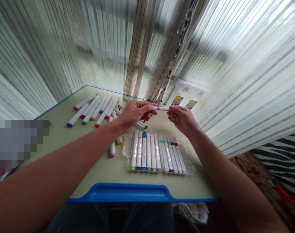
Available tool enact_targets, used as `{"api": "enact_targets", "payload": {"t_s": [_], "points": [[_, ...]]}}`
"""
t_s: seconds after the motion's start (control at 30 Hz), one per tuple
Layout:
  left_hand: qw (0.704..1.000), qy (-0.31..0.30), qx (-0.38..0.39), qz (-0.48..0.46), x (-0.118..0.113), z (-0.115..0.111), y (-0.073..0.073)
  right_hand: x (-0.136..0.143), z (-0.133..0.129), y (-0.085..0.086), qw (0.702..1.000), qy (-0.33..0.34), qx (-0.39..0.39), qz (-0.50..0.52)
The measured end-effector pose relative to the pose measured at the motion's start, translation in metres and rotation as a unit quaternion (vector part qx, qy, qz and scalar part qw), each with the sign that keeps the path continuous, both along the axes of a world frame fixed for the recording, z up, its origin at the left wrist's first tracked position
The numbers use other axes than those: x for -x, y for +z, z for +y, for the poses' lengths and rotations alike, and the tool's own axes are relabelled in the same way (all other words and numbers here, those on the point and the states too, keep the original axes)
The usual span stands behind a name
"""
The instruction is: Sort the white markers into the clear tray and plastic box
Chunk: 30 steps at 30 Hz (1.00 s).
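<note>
A white marker (163,108) with a purple band is held level above the table, one end in each hand. My left hand (135,115) pinches its left end and my right hand (182,117) pinches its right end. Below them lies a clear plastic case (125,145) with several white markers (148,152) side by side in it, their ends in various colours. Loose markers (96,108) are scattered to the left, some partly hidden behind my left hand. Two more markers (111,139) lie just left of the case.
The pale table (89,171) has a blue rim with a blue tray groove (130,193) at the front. A clear package with yellow labels (177,100) stands at the back right. Striped curtains (101,48) hang behind. Zebra-patterned fabric (280,161) is at the right.
</note>
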<state>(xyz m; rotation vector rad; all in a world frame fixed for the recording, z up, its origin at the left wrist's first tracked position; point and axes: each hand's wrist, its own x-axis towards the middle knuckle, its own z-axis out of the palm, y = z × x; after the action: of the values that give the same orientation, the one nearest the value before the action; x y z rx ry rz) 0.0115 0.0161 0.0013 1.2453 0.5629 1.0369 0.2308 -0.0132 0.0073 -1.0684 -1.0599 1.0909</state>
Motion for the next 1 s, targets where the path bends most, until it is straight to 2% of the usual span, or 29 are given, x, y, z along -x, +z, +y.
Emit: {"api": "enact_targets", "payload": {"t_s": [0.13,0.27,0.4,0.5,0.73,1.0], "points": [[0.997,0.025,-0.045,0.06,0.0,0.0,-0.001,0.003,-0.003,-0.002,0.998,0.035,-0.018,-0.045],[0.99,0.028,-0.096,0.101,-0.001,0.0,-0.002,0.009,-0.009,-0.002,0.987,0.055,-0.03,-0.147],[0.983,0.019,-0.123,0.136,-0.001,0.0,-0.005,0.019,-0.016,0.003,0.968,0.04,-0.042,-0.246],[0.982,0.008,-0.125,0.142,-0.002,0.0,-0.007,0.024,-0.019,0.007,0.96,0.018,-0.05,-0.273],[0.983,0.038,-0.124,0.129,-0.003,0.002,-0.008,0.017,-0.013,0.001,0.969,0.027,-0.056,-0.238],[0.991,0.106,-0.044,0.071,-0.004,0.005,-0.005,0.008,-0.007,-0.002,0.992,0.045,-0.044,-0.112]]}}
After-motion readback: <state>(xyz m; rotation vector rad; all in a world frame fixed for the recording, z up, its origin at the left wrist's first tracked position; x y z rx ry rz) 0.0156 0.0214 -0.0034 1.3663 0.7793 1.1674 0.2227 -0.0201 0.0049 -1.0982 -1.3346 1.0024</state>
